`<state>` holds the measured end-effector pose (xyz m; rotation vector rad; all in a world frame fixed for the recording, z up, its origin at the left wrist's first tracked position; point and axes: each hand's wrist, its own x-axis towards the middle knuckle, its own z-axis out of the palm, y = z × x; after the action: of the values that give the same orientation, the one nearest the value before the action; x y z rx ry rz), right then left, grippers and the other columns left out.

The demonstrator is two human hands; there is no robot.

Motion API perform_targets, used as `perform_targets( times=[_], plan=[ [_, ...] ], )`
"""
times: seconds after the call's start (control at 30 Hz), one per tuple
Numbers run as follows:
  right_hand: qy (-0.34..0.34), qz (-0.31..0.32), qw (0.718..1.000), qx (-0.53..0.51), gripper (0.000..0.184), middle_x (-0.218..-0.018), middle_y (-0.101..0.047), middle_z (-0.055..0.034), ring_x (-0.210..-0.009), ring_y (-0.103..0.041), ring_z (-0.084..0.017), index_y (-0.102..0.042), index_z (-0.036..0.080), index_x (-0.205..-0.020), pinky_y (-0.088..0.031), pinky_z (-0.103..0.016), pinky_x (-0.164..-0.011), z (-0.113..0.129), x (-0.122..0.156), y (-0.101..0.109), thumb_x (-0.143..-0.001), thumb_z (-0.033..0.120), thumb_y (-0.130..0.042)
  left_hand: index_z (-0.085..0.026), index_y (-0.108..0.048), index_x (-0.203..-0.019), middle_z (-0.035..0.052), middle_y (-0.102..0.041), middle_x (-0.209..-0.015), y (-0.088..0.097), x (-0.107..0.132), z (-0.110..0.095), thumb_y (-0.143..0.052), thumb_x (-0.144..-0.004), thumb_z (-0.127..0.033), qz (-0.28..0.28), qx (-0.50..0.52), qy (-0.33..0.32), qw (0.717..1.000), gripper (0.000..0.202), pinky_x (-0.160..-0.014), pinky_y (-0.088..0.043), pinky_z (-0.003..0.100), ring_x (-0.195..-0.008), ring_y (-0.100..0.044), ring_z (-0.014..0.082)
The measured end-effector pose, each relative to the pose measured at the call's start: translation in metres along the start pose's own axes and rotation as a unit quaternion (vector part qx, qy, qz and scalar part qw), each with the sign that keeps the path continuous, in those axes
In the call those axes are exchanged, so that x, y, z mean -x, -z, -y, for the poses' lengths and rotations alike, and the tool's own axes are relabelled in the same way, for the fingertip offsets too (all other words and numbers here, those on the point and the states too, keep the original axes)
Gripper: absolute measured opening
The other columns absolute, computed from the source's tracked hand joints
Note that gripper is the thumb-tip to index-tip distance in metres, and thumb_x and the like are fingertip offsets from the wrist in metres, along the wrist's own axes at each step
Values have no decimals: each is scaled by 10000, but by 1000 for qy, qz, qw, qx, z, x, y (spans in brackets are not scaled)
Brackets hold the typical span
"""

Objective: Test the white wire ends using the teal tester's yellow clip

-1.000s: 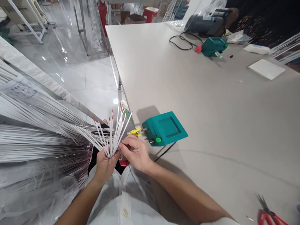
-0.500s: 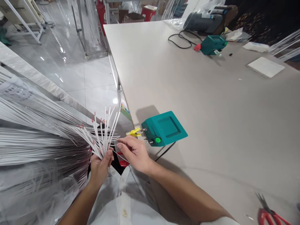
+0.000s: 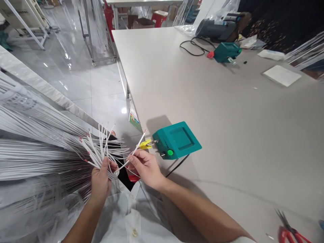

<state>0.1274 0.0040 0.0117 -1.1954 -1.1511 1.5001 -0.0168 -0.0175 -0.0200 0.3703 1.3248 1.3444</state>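
Over on the left lies a thick mass of white wires (image 3: 37,121), and here's the left hand (image 3: 100,179), thumb pressed over curled fingers, gripping a looped bunch of red-tipped wires (image 3: 91,151) that fans toward the far left. Now right of it, one single white wire (image 3: 140,140) stands out from the bunch, its long axis slanting from near left to far right, red tip pointing past the fingers! The right hand (image 3: 148,169) is nearer that tip, thumb and forefinger pinching the wire partway down. Just beside the wire sits the yellow clip (image 3: 145,144), touching or not I can't tell, with the teal box (image 3: 165,135) to its right
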Motion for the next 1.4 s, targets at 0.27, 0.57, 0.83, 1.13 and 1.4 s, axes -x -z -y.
perform_targets(
  times=[0.27,0.57,0.83,1.13,1.4],
  plan=[
    [105,111,950,274,177,-591,-577,2,-539,-511,-99,-575,172,-671,-381,-198,-509,-3,-1,3,-818,223,-490,-135,-604,-763,-98,-373,-410,3,1,-18,-686,-686,-309,21,56,-2,998,206,-358,-257,130,-343,-306,13],
    [164,220,879,391,140,-741,-636,-29,-683,-575,-124,-605,176,-768,-400,-196,-605,-18,1,-2,-826,163,-479,-131,-673,-790,-46,-487,-464,-10,11,-11,-661,-701,-280,106,-109,-32,988,174,-386,-275,169,-394,-347,33],
    [203,158,904,341,146,-788,-630,-48,-714,-579,-141,-619,186,-911,-443,-219,-612,-11,-1,5,-810,209,-516,-160,-652,-725,-1,-628,-645,-10,16,-19,-656,-692,-298,34,-251,-105,962,142,-542,-441,218,-579,-548,114],
    [178,-7,974,140,141,-771,-632,-54,-740,-583,-148,-639,177,-817,-480,-273,-655,-2,-1,3,-797,163,-500,-161,-653,-629,11,-664,-603,-22,21,-14,-668,-637,-228,10,-291,-211,933,70,-615,-502,266,-585,-611,161],
    [146,-13,976,163,91,-695,-603,-39,-623,-548,-136,-637,167,-728,-443,-253,-531,-3,1,-1,-739,252,-608,-176,-673,-630,18,-688,-611,-26,25,-13,-685,-607,-202,10,-276,-201,940,36,-624,-514,285,-605,-632,182]
  ],
)
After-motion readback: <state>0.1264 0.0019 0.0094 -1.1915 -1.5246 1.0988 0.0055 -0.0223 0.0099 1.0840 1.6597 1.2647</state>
